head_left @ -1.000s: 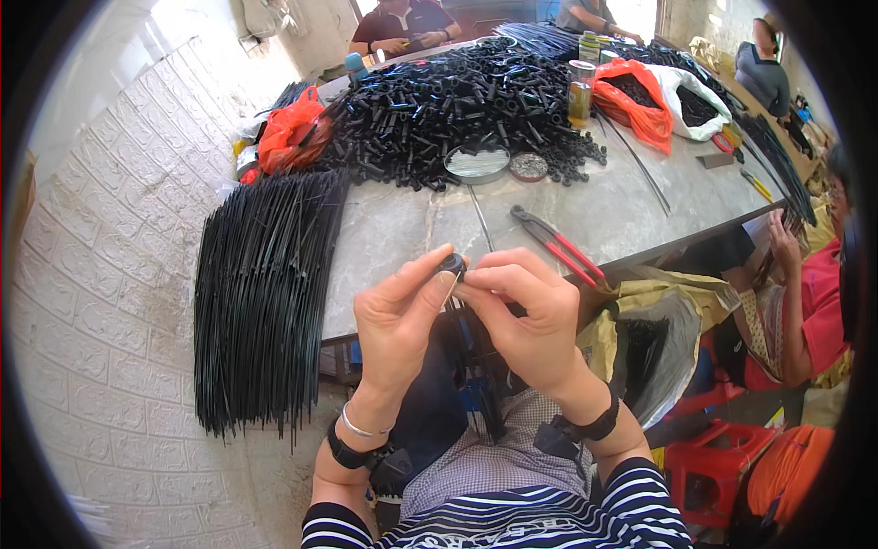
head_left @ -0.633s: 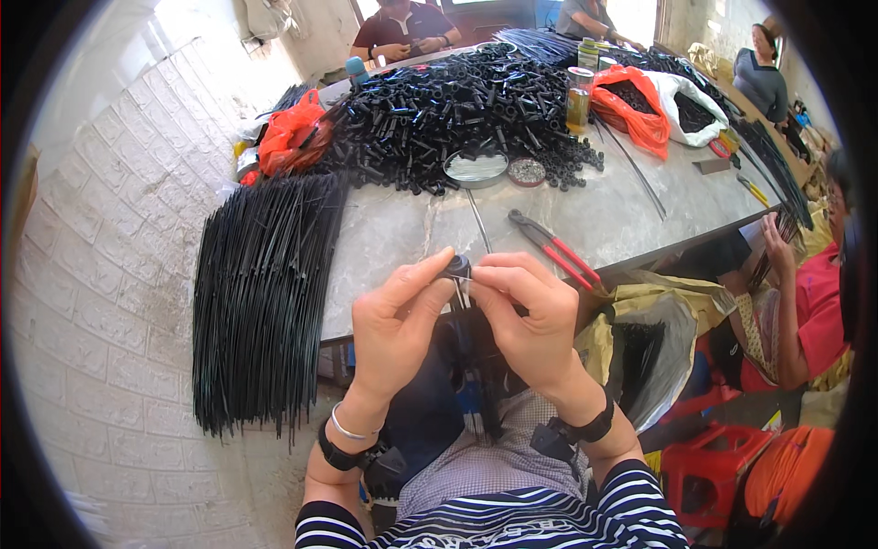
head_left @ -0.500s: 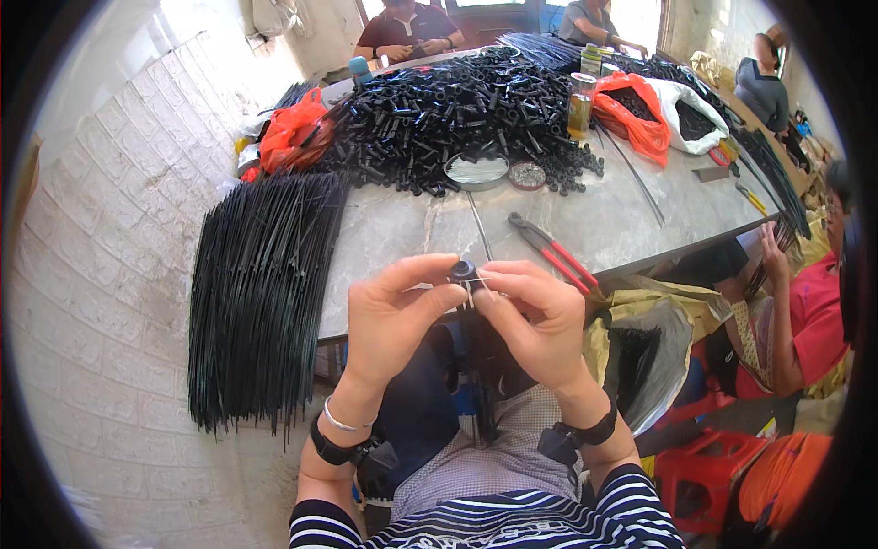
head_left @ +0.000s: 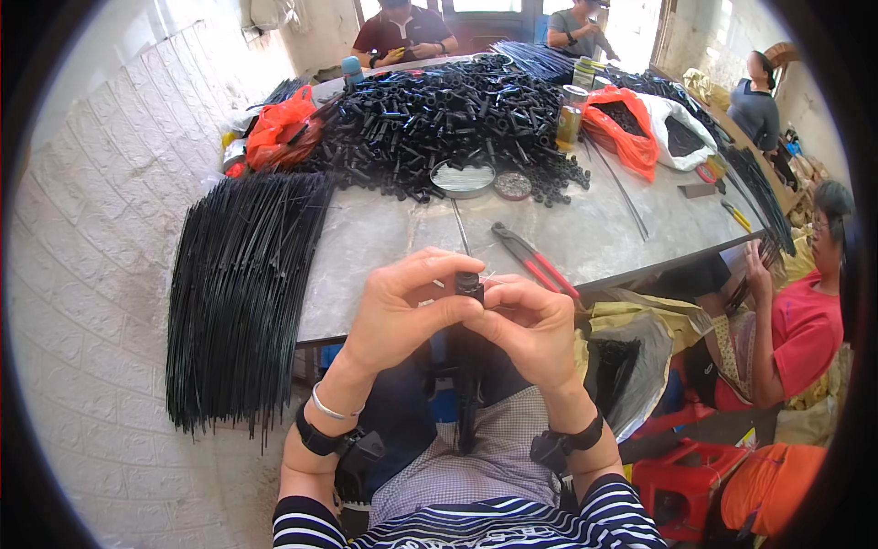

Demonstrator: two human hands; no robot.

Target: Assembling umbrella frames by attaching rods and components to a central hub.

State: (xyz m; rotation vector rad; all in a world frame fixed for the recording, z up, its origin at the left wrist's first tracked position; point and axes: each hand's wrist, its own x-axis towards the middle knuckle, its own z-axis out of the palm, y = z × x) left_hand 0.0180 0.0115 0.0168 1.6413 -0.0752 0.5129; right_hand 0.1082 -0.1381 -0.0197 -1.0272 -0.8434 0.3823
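Note:
Over the table's near edge, my left hand (head_left: 389, 306) pinches a small black cylindrical plastic piece (head_left: 469, 285) between thumb and fingers. My right hand (head_left: 530, 325) meets it from the other side. Its thumb and forefinger are pressed together on a thin pale wire (head_left: 490, 276) beside the piece. Below my hands, slim black rods (head_left: 467, 393) hang down over my lap; whether they join the piece is hidden. A round dish of white sticks (head_left: 463, 180) and a small round tin (head_left: 512, 188) stand beyond. Red-handled pliers (head_left: 535, 259) lie just past my right hand.
A large heap of black tubular parts (head_left: 430, 119) covers the table's far middle. A thick bundle of black rods (head_left: 247, 302) overhangs the left edge. Orange bags (head_left: 279, 133) (head_left: 626, 128) flank the heap. A co-worker in a red shirt (head_left: 805, 329) sits at right, by an open sack (head_left: 654, 366).
The black piece has turned, showing more of its side than its top. My right fingers have shifted around beside it. The whole view has moved slightly.

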